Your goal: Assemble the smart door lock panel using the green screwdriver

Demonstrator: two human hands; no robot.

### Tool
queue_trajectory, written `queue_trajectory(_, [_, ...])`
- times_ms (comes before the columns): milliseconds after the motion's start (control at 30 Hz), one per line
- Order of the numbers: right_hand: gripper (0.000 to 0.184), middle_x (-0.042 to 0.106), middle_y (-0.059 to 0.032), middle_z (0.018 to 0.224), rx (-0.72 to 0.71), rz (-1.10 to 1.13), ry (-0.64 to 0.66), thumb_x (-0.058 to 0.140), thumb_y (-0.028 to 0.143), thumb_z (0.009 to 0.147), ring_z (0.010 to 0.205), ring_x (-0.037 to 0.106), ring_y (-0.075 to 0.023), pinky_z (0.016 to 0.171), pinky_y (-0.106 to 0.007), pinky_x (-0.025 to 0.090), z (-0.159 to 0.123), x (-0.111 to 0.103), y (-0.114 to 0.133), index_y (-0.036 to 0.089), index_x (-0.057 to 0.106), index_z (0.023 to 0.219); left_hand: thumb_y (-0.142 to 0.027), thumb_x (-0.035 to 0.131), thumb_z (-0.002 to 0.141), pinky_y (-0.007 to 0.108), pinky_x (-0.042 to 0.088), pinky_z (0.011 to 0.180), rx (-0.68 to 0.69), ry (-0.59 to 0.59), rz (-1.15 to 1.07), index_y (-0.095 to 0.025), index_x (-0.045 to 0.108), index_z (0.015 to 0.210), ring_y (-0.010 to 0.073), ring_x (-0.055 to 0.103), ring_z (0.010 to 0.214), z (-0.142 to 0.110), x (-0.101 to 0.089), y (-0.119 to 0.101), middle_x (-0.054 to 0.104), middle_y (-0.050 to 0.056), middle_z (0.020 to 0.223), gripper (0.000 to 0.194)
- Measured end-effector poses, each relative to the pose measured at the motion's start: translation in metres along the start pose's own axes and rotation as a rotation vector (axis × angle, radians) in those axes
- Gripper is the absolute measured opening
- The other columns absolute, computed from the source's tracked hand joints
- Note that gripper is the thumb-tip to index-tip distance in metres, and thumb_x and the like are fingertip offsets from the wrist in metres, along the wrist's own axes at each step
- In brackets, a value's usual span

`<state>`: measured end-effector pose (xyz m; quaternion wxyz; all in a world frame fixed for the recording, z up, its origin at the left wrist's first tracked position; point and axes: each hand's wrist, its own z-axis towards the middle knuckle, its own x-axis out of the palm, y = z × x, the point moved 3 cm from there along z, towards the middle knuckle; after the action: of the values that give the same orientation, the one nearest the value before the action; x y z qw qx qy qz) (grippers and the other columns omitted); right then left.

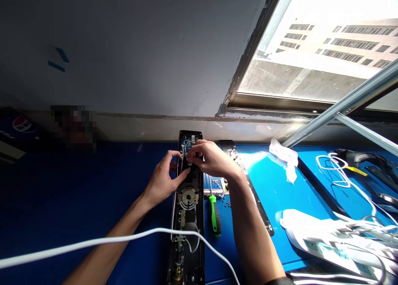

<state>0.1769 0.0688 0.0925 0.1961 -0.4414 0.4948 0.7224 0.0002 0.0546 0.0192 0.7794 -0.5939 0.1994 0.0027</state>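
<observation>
Lower centre: casing [193,179] still open, panel [257,202] off right, screws [228,204] loose between. Right hand [214,158] pinches, seemingly on a wire [185,147]; left hand's [162,180] grip, can't tell.

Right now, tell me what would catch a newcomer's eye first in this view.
Probably the glaring window at upper right, beside the dark wall. Next, at the centre, come the left grip and right grip at the far end of the open black case. The bright green screwdriver just right of the case and the white cable crossing low in the view would likely follow.
</observation>
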Motion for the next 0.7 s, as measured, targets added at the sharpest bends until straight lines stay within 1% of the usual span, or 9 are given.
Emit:
queue_trajectory(233, [0.011, 0.065, -0.004, 0.091, 0.013, -0.008, -0.005, 0.067, 0.015, 0.092, 0.088, 0.057, -0.0154, 0.075, -0.027, 0.042, -0.001, 0.0, 0.001, 0.017, 0.075, 0.085, -0.039, 0.074, 0.09, 0.033, 0.06, 0.077, 0.012, -0.001, -0.006, -0.024, 0.05, 0.113, 0.0174, 0.07, 0.084, 0.0, 0.0, 0.002, 0.064, 0.002, 0.105, 0.036])
queue_trajectory(433, [0.01, 0.064, -0.0032, 0.094, 0.045, 0.007, -0.024, 0.07, 0.013, 0.09, 0.078, 0.056, -0.0117, 0.067, -0.025, 0.041, -0.001, -0.001, 0.004, 0.017, 0.076, 0.084, -0.036, 0.073, 0.092, 0.03, 0.06, 0.078, 0.022, 0.02, -0.067, -0.024, 0.052, 0.11, 0.0154, 0.069, 0.084, -0.001, 0.001, -0.001, 0.064, 0.001, 0.105, 0.03])
queue_trajectory(500, [0.011, 0.064, -0.0027, 0.093, 0.045, 0.023, -0.037, 0.071, 0.012, 0.09, 0.075, 0.056, -0.0103, 0.066, -0.024, 0.041, -0.002, -0.002, 0.004, 0.017, 0.077, 0.083, -0.035, 0.071, 0.095, 0.03, 0.058, 0.079, 0.036, 0.031, -0.047, -0.024, 0.055, 0.109, 0.0153, 0.069, 0.085, -0.002, 0.001, -0.002, 0.064, 0.001, 0.105, 0.024])
queue_trajectory(600, [0.004, 0.066, -0.0018, 0.087, 0.04, 0.054, -0.052, 0.077, 0.013, 0.086, 0.073, 0.058, -0.0093, 0.067, -0.022, 0.045, -0.005, -0.006, 0.005, 0.016, 0.079, 0.086, -0.032, 0.069, 0.096, 0.028, 0.056, 0.078, 0.081, 0.025, 0.029, -0.024, 0.061, 0.107, 0.0145, 0.067, 0.085, -0.001, 0.0, -0.004, 0.064, 0.001, 0.107, 0.016])
queue_trajectory(700, [0.009, 0.068, -0.0013, 0.085, 0.024, 0.078, -0.035, 0.075, 0.01, 0.085, 0.07, 0.061, -0.0083, 0.065, -0.02, 0.047, -0.012, -0.009, 0.005, 0.016, 0.081, 0.089, -0.029, 0.069, 0.097, 0.026, 0.055, 0.077, 0.114, 0.018, 0.089, -0.025, 0.065, 0.107, 0.0138, 0.064, 0.086, -0.002, 0.0, -0.005, 0.065, 0.002, 0.11, 0.012])
